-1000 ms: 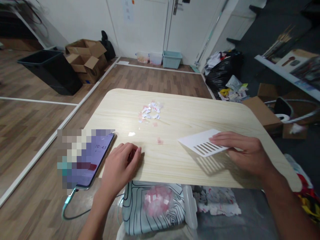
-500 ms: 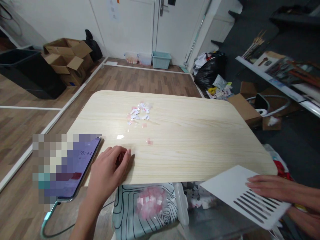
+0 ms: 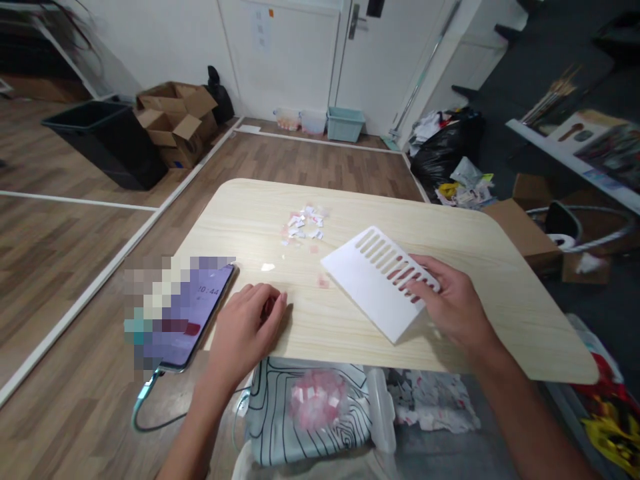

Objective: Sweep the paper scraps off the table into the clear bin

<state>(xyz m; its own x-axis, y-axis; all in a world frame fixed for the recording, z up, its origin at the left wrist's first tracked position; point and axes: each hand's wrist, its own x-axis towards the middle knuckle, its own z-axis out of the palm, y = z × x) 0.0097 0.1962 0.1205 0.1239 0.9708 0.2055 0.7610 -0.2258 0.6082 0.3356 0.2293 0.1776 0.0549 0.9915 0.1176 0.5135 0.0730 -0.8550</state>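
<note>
My right hand (image 3: 443,297) grips a white flat scraper (image 3: 367,290), thumb on one face and fingers behind its row of long slots. It is held tilted over the middle of the pale wooden table (image 3: 480,267), its solid edge pointing left. My left hand (image 3: 253,323) rests at the table's near edge, fingers loosely curled in and nothing visible in them. Left of the scraper lie small white paper scraps (image 3: 305,223) with pinkish bits. A larger white scrap (image 3: 268,267) and a pink piece (image 3: 323,283) lie nearer to my left hand.
A phone (image 3: 200,313) with a cable stands beside my left hand. Below the near edge are a patterned cloth (image 3: 270,427) bearing a pink-and-white heap (image 3: 319,400), and a clear bin (image 3: 383,413) with scraps. A black bin (image 3: 107,143) and cardboard boxes (image 3: 175,120) stand far left.
My right hand has brought the scraper from beyond the table's near right edge up over its middle, turning it so the slots face up and right. The left hand stays at the near edge.
</note>
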